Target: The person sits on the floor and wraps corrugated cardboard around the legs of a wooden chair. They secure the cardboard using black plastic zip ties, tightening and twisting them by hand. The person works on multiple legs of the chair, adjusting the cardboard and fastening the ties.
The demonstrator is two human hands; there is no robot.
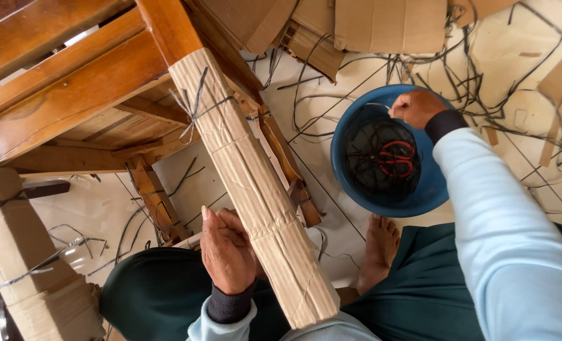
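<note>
From my remote seat I see the left hand [227, 252] laid flat against the cardboard-wrapped chair leg [252, 183], fingers together and pressed to its side, the thumb hidden behind the wrap so I cannot tell whether it closes round. The leg runs diagonally from just right of those fingers up and away to the wooden chair frame [72, 95], which lies tipped over. Well above the left fingertips a dark strap [196, 110] is knotted round the cardboard.

The right hand [417, 107] is curled into a loose fist at the far rim of the blue basin [432, 189], finger and thumb pinched on a thin strand of dark strapping [377, 105] that trails left from the fingertips. Below those fingers, inside the basin, lies a coil of dark straps [372, 158] with red-handled scissors [396, 158] resting on it.

A second cardboard-wrapped leg [28, 252] stands far left of the left hand. A bare foot [377, 249] rests on the floor between the two hands, just beneath the basin. Cardboard scraps [382, 25] and loose strap offcuts [483, 82] litter the floor beyond the right fingers.
</note>
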